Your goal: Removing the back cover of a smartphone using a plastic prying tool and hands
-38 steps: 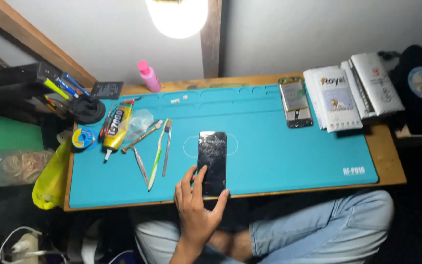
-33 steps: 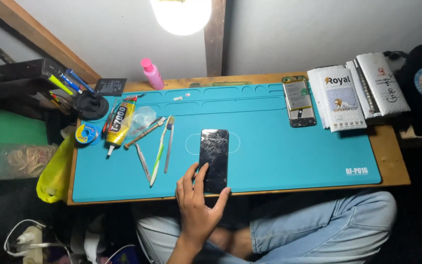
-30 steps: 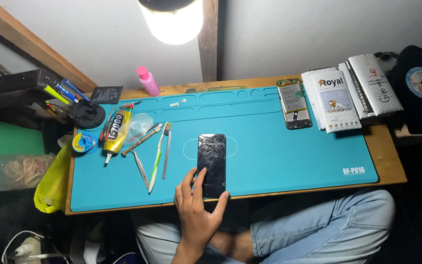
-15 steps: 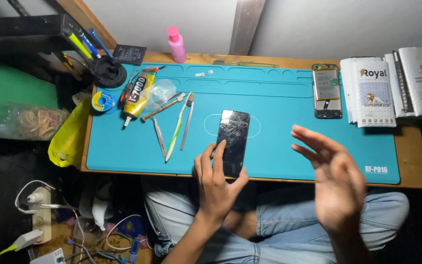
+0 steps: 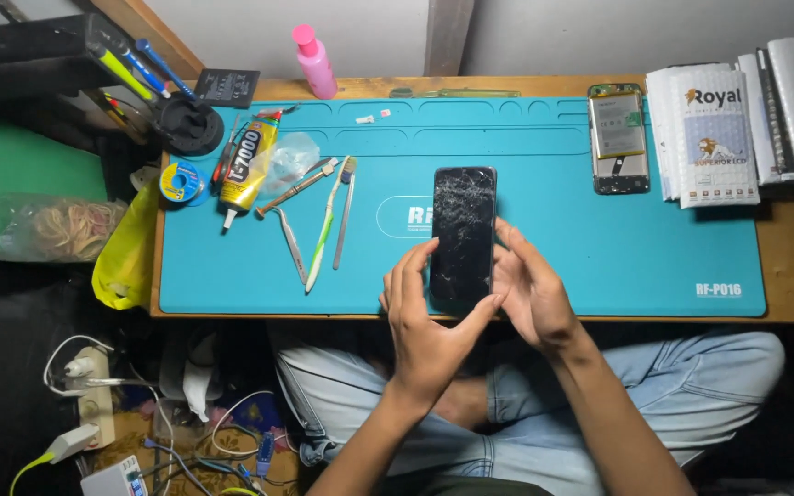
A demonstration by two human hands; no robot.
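Both hands clasp a cracked black phone (image 5: 463, 234) at the mat's (image 5: 599, 257) six o'clock edge: left hand (image 5: 426, 321) around its lower left, right hand (image 5: 530, 289) along its right. Opened phone (image 5: 618, 138) at two o'clock; glue tube (image 5: 245, 165) and tweezers (image 5: 291, 243) at nine o'clock.

Phone (image 5: 462, 234) on mat (image 5: 599, 248) at near edge of bench (image 5: 792, 276), left hand (image 5: 429, 321) and right hand (image 5: 530, 289) either side, tweezers (image 5: 323, 220) and glue tube (image 5: 245, 165) to left, opened phone (image 5: 618, 142) and boxes (image 5: 714, 129) far right, bottle (image 5: 314, 62) behind mat.
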